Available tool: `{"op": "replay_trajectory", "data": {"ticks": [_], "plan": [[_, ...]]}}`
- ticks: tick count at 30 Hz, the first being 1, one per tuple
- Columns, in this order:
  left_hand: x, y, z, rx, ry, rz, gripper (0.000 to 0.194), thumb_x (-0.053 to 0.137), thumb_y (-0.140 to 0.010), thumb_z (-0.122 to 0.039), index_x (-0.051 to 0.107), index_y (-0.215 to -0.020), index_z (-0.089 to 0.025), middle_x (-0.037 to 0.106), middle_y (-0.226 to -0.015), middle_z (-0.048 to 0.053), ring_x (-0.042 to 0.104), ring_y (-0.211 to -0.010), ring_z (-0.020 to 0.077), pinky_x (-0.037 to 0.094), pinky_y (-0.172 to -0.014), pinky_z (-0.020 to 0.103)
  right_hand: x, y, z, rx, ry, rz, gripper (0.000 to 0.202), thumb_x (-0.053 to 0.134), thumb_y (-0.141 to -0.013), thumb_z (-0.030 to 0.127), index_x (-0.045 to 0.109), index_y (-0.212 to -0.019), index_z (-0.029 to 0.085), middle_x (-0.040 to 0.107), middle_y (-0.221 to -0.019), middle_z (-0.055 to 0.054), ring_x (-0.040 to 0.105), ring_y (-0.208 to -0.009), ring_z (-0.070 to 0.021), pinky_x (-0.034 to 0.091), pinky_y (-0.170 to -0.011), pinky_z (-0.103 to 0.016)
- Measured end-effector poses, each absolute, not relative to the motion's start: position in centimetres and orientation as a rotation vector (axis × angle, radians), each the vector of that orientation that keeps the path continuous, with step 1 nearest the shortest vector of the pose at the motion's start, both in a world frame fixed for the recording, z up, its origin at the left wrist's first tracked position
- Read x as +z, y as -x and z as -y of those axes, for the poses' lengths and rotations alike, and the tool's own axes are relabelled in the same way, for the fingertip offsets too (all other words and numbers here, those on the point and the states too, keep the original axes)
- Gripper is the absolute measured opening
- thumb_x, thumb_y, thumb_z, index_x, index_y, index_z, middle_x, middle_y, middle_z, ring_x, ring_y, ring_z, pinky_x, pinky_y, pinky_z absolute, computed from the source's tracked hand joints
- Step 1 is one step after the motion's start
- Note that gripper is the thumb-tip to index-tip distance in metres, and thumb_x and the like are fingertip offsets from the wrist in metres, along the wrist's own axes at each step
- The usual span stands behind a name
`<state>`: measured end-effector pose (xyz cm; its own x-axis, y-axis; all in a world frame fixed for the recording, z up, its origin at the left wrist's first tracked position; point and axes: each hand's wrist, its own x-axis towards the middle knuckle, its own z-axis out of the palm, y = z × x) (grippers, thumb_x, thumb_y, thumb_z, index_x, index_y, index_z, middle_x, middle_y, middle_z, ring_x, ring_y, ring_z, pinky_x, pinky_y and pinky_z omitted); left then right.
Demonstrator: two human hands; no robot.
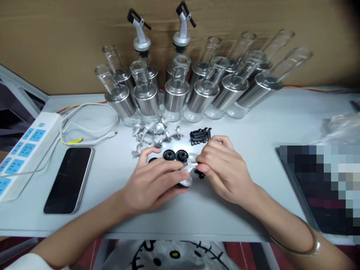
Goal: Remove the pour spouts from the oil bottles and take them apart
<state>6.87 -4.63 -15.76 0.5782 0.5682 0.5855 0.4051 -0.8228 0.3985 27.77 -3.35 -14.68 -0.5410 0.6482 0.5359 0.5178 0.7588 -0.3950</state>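
Note:
My left hand (154,180) is closed around a silver bottle pourer (187,182) with a black base, held low over the table. At the pourer's spout end, my right hand (225,168) pinches with thumb and curled fingers; a bit of black shows there, but its shape is hidden. Just beneath the right fingers lies a small black piece (199,174). Round black stoppers (182,155) sit beyond the left fingertips, one partly covered by that hand. Behind them is a heap of silver pourer spouts (154,134), with a stack of black levers (200,135) to its right.
Rows of glass bottles with steel sleeves (177,92) stand at the back against cardboard (70,45); two carry complete pourers (142,39). On the left are a phone (69,180), a white cable (92,140) and a power strip (30,150). Clear plastic (337,127) lies right.

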Motion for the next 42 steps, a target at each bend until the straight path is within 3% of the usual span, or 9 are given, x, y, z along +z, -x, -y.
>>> {"op": "replay_trajectory", "data": {"ticks": [6, 12, 17, 26, 42], "plan": [[-16.0, -6.8, 4.5, 1.092, -2.618, -0.858, 0.012, 0.059, -0.092, -0.019, 0.056, -0.103, -0.019, 0.073, -0.098, 0.005, 0.067, -0.073, 0.0126, 0.033, -0.097, 0.041, -14.6, -27.8, 3.6, 0.405, 0.937, 2.164, 0.034, 0.036, -0.098, 0.014, 0.038, -0.064, 0.021, 0.039, -0.053, 0.006, 0.035, -0.050, -0.0102, 0.038, -0.070, -0.033], [-15.7, -6.7, 4.4, 1.137, -2.544, -0.906, 0.015, 0.063, -0.090, -0.020, 0.056, -0.103, -0.019, 0.073, -0.099, 0.006, 0.069, -0.083, 0.0142, 0.034, -0.098, 0.039, -14.4, -28.3, 3.1, 0.613, 1.134, 1.961, 0.011, 0.053, -0.091, 0.016, 0.059, -0.084, 0.021, 0.059, -0.071, 0.001, 0.054, -0.067, -0.0141, 0.041, -0.065, -0.029], [-15.7, -6.7, 4.3, 1.133, -2.534, -0.916, 0.014, 0.063, -0.089, -0.019, 0.056, -0.102, -0.020, 0.073, -0.098, 0.005, 0.070, -0.083, 0.0144, 0.034, -0.098, 0.039, -14.3, -29.2, 2.4, 0.737, 1.282, 1.937, 0.004, 0.058, -0.083, 0.018, 0.062, -0.083, 0.019, 0.051, -0.070, 0.001, 0.051, -0.067, -0.0144, 0.041, -0.061, -0.027], [-15.5, -6.6, 4.3, 1.121, -2.528, -0.931, 0.015, 0.063, -0.088, -0.016, 0.056, -0.101, -0.020, 0.073, -0.098, 0.004, 0.070, -0.085, 0.0148, 0.034, -0.099, 0.039, -14.0, -30.2, 1.6, 0.740, 1.471, 2.159, 0.007, 0.050, -0.082, 0.018, 0.057, -0.082, 0.019, 0.059, -0.065, 0.001, 0.052, -0.058, -0.0129, 0.039, -0.054, -0.024], [-15.7, -6.5, 4.2, 1.117, -2.556, -0.917, 0.017, 0.064, -0.088, -0.019, 0.056, -0.103, -0.019, 0.073, -0.100, 0.006, 0.070, -0.086, 0.0151, 0.033, -0.099, 0.039, -15.0, -31.8, 1.2, 0.958, 1.289, 2.429, 0.017, 0.052, -0.085, 0.011, 0.067, -0.088, 0.019, 0.069, -0.080, -0.002, 0.062, -0.068, -0.0140, 0.049, -0.064, -0.026]]}}
